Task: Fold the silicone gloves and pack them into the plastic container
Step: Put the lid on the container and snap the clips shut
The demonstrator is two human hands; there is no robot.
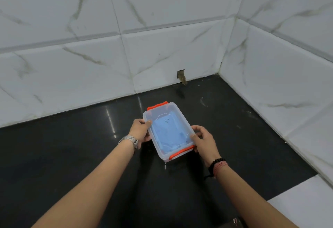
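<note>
Nearest me, my right hand (204,140) has its grip curled on the near right corner of the plastic container (163,154), beside an orange latch (182,152), while my left hand (140,130) pinches the container's left rim, a metal watch (128,140) on that wrist. The container sits lidded, I think, though the clear top is hard to read, on the dark surface (72,155), with the blue silicone gloves (167,130) folded inside. Beyond, a second orange latch (157,105), then white marbled wall tiles (90,62).
</note>
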